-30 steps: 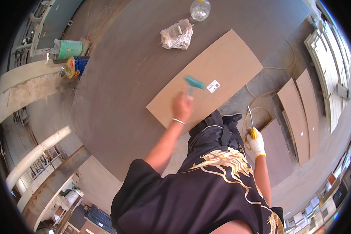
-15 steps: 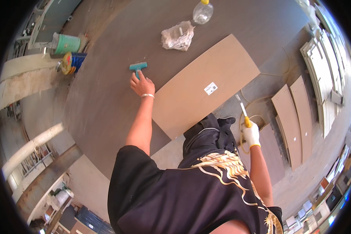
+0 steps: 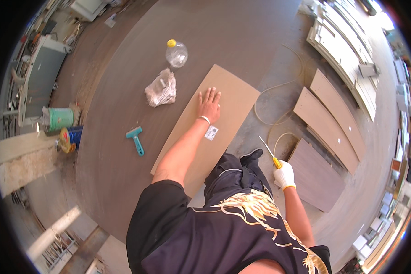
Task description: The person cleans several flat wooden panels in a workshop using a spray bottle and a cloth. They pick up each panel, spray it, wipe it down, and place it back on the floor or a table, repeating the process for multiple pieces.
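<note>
My left hand [image 3: 209,107] is bare and lies flat with fingers spread on a long brown board [image 3: 228,102], just beyond its small white label [image 3: 211,133]. In a white glove, my right hand [image 3: 284,174] grips the yellow handle of a tool with a narrow metal blade [image 3: 268,148]; the blade points up and away, apart from the board. Left of the board, a teal T-shaped scraper [image 3: 136,140] rests on the dark table surface [image 3: 109,182]. A crumpled pale cloth [image 3: 161,88] lies farther off, beside a clear bottle with a yellow cap [image 3: 176,55].
To the right are several long brown panels [image 3: 326,128], a darker panel [image 3: 317,173] and stacked pale boards [image 3: 345,55]. A thin hose [image 3: 260,119] loops across the floor. At left stand a green bucket [image 3: 59,118] and a blue can [image 3: 73,139].
My left hand has let go of the teal scraper and moved right onto the board. The scraper now lies on the table. The view has shifted; my right hand still holds the yellow-handled tool.
</note>
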Tool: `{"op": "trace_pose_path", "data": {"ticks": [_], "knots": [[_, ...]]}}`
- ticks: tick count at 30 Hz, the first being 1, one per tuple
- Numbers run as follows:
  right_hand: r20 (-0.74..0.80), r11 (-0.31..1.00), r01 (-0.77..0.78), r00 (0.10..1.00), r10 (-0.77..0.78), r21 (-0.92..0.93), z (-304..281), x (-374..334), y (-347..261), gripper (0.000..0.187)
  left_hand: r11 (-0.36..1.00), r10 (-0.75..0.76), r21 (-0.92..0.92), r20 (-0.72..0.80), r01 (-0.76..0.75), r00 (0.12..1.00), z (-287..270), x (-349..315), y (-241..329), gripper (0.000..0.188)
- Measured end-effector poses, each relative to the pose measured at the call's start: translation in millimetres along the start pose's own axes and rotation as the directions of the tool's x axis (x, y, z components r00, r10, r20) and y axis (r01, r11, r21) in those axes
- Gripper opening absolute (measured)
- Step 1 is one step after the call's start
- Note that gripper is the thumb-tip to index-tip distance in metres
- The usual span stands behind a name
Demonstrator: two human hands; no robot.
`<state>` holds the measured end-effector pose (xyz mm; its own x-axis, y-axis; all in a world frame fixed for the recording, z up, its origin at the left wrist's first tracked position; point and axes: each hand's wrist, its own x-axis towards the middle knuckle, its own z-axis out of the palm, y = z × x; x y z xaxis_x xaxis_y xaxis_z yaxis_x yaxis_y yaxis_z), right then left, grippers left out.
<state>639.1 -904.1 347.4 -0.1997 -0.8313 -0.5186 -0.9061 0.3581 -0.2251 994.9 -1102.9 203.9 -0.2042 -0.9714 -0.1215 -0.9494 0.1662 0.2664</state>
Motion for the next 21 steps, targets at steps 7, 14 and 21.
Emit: {"op": "trace_pose_path", "data": {"ticks": [7,14,21], "knots": [[0.008,0.856,-0.174,0.981,0.195,0.486,24,-40,36,0.016,0.994,0.055,0.078,0.211,-0.072,0.976,-8,112,81,0.064],[0.153,0.966,-0.175,0.977,0.147,0.190,18,-71,70,0.019,0.954,0.180,0.169,0.335,-0.247,0.925,13,90,162,0.081],[0.082,0.842,-0.208,0.978,0.193,0.499,13,-58,111,0.021,0.955,0.204,0.117,0.406,-0.272,0.891,14,113,122,0.089]]}}
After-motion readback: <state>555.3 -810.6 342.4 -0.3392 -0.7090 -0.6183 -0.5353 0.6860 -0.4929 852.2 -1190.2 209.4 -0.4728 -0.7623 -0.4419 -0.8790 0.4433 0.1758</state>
